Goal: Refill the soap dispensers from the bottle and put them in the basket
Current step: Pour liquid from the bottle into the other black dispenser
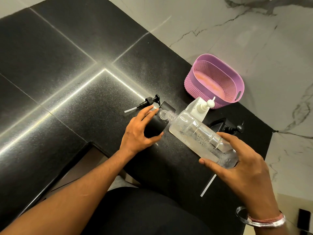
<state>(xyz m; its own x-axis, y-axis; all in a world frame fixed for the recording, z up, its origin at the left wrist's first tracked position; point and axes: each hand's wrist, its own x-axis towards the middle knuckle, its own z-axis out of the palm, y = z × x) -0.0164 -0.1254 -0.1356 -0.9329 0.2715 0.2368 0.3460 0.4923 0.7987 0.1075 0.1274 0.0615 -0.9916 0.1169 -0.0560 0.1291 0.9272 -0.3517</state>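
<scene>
On the speckled black stone counter (71, 92), the left hand (140, 131) wraps around a square black soap dispenser (158, 123) with its top open, fingers pressed on the near and far sides. The right hand (237, 165) grips the base of a clear ribbed plastic bottle (199, 134), tilted with its neck at the dispenser's opening; foamy clear liquid lies inside. A detached black pump head (149, 101) lies just left of the dispenser. A white pump dispenser (199, 107) stands behind the bottle, touching a perforated pink plastic basket (194, 82) farther right. Another black dispenser (225, 127) sits right of the bottle.
</scene>
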